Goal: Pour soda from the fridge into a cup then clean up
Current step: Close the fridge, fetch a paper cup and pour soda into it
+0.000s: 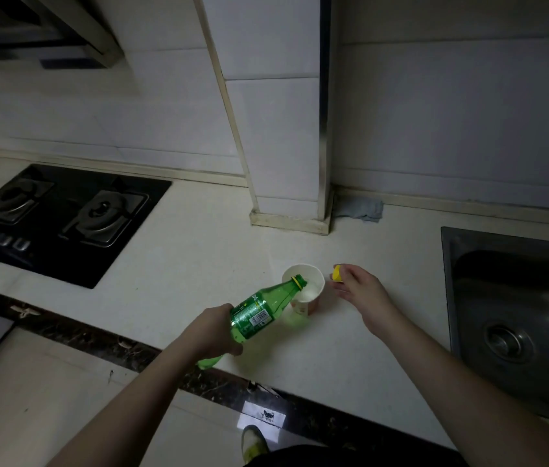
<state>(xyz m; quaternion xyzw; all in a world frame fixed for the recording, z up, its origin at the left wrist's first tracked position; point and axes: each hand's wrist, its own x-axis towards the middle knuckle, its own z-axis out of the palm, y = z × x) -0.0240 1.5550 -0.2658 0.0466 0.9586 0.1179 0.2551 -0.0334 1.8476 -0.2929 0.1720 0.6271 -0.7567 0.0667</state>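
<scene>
A: Nearest the camera? 
B: Left hand [212, 332], fingers wrapped tight around the lower body of the green soda bottle [259, 310]. Tilted steeply, neck toward the far right, open mouth over the rim of the paper cup [303, 293].

A: Cup contents? 
B: Pale, foamy liquid inside. Upright on the white countertop [182, 264], just beyond the bottle's shoulder.

A: Right side? 
B: Right hand [362, 293] just beside the cup, apart from it. Yellow cap [337, 274] pinched between thumb and forefinger; remaining fingers loosely extended.

A: Farther out? 
B: Steel sink [515, 318] set into the counter at right. Black two-burner gas hob [54, 220] at left, well apart from the cup. Grey cloth [362, 209] crumpled against the tiled wall behind, beside the base of a tiled column [283, 129].
</scene>
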